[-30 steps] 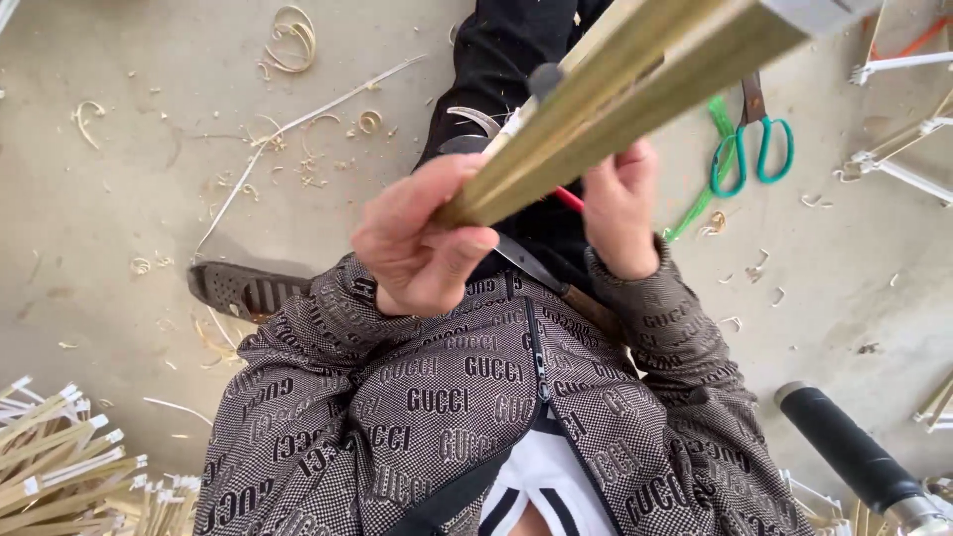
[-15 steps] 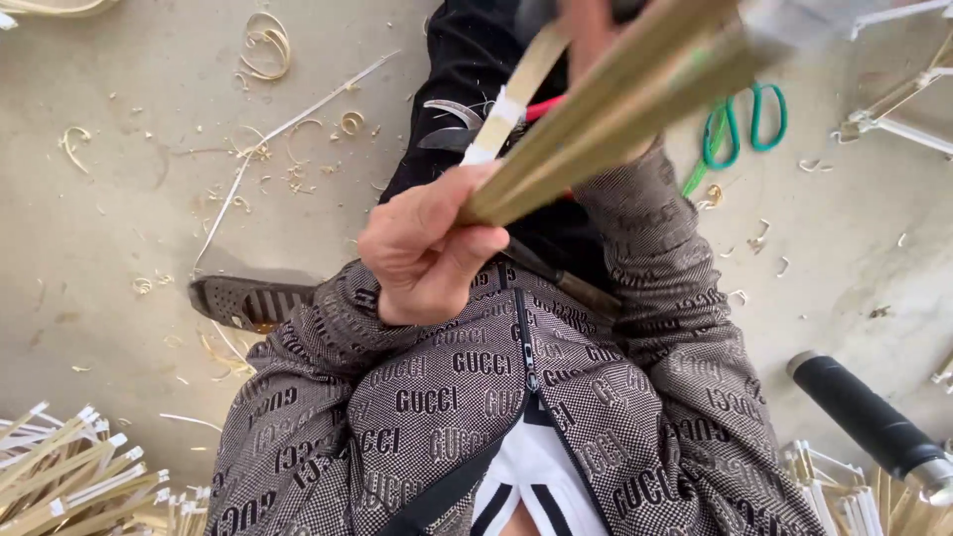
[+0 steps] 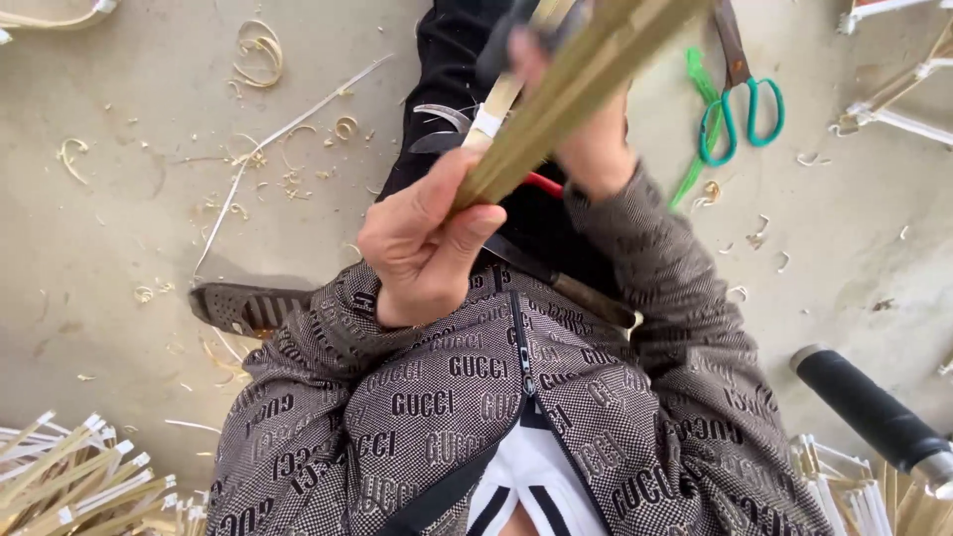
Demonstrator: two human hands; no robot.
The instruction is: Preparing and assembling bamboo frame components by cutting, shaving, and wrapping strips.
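My left hand [image 3: 422, 248] grips the near end of a bundle of long bamboo strips [image 3: 576, 94] that slants up to the top right. My right hand [image 3: 591, 139] sits farther up, behind the bundle, closed around it; a dark blurred tool handle [image 3: 506, 45] shows near its fingers. A pale strip with white tape [image 3: 493, 109] lies alongside the bundle. A red bit [image 3: 544, 184] shows under the strips. Both hands hover above my lap, over my patterned brown jacket and dark trousers.
Green-handled scissors [image 3: 740, 109] lie on the concrete floor at the upper right. Bamboo shavings [image 3: 258, 45] scatter the floor on the left. Piles of taped bamboo strips [image 3: 69, 476] lie at the lower left and lower right. A black cylinder handle [image 3: 869, 412] lies at the right. My shoe [image 3: 238, 306].
My right hand has slid up along the bundle, away from my left hand. The view has shifted, so the scissors and the floor sit lower in the frame.
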